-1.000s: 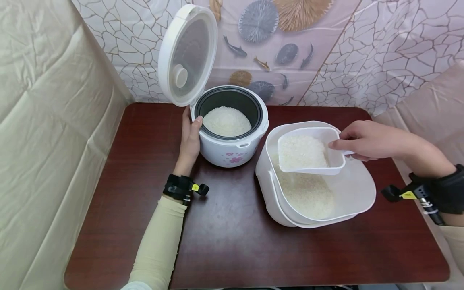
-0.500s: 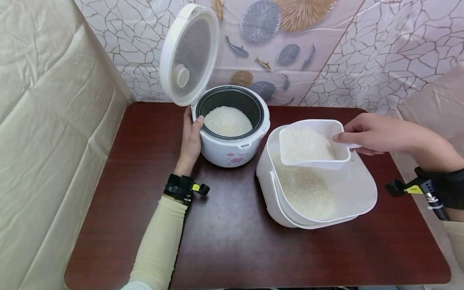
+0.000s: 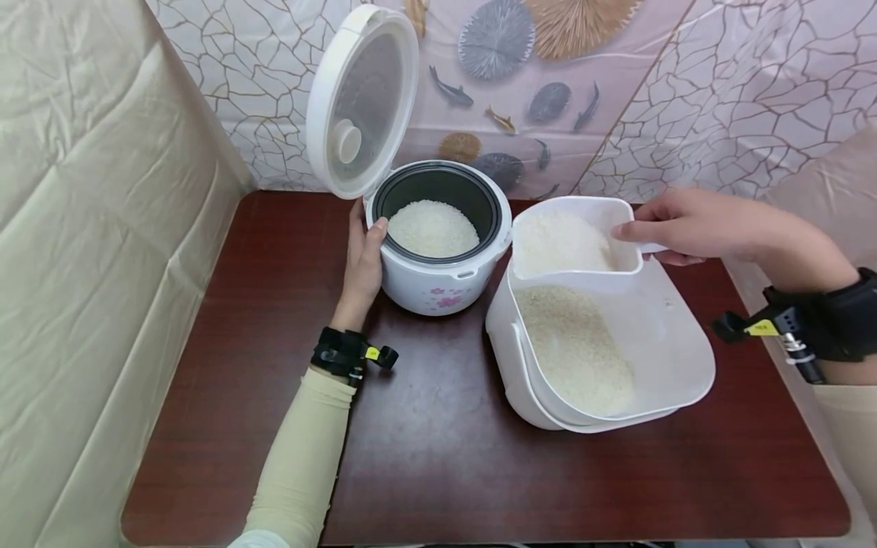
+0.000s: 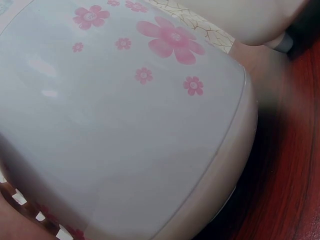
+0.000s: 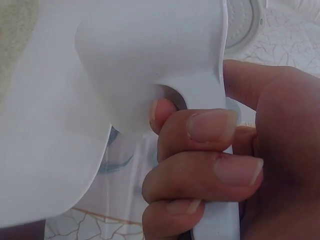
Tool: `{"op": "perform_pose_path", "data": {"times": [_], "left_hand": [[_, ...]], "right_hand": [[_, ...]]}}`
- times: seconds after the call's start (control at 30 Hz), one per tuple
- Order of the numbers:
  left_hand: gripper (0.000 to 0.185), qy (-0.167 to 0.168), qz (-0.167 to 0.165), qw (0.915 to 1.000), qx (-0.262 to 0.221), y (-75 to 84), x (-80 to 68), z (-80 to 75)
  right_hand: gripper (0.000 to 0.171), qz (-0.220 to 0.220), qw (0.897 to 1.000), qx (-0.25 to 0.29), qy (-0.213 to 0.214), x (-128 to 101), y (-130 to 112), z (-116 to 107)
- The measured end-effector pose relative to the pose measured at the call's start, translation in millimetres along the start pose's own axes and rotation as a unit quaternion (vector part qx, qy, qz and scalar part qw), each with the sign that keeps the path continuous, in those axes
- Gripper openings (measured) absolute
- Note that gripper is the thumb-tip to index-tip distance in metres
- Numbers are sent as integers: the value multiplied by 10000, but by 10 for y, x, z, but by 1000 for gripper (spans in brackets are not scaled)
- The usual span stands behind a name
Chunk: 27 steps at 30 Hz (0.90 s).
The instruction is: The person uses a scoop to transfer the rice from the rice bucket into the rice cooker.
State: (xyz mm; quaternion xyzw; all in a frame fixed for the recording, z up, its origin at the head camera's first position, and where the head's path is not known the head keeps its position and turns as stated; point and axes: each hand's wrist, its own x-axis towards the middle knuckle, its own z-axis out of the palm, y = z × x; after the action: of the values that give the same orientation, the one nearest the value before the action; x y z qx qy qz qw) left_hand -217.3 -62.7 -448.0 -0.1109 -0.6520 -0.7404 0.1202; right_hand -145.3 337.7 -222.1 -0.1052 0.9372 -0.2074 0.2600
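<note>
Resting against the rice cooker's [image 3: 438, 251] side, the left hand [image 3: 361, 266] lay flat, fingers relaxed. Beside it: open lid [image 3: 359, 99], rice in the pot. Rightward, the right hand [image 3: 685, 226] gripped a rice-filled scoop [image 3: 572, 243] by its handle, above the rice container [image 3: 617, 365].

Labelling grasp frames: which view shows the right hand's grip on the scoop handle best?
Right wrist. The right hand fills the frame, fingers curled round the white scoop handle. Head view shows the scoop full of rice, but the hand hides the handle. Left wrist view shows only the rice cooker.
</note>
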Motion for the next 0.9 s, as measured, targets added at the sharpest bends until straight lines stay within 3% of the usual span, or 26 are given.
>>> {"op": "perform_pose_path", "data": {"times": [0.27,0.43,0.7,0.9], "left_hand": [[83,45,-149,9998,84,11,-26,-27],[85,28,-125,9999,-62,1,-19,-13],[84,-46,-207,9996,-202,8,10,3],[85,1,-101,9999,-99,4,12,-16]], "right_hand": [[45,-23,10000,-90,14,263,-236,-93],[49,-49,9991,-422,18,376,-371,-155],[52,-5,9988,-498,-39,526,-515,-225],[55,-45,9985,-520,-145,692,-644,-246]]}}
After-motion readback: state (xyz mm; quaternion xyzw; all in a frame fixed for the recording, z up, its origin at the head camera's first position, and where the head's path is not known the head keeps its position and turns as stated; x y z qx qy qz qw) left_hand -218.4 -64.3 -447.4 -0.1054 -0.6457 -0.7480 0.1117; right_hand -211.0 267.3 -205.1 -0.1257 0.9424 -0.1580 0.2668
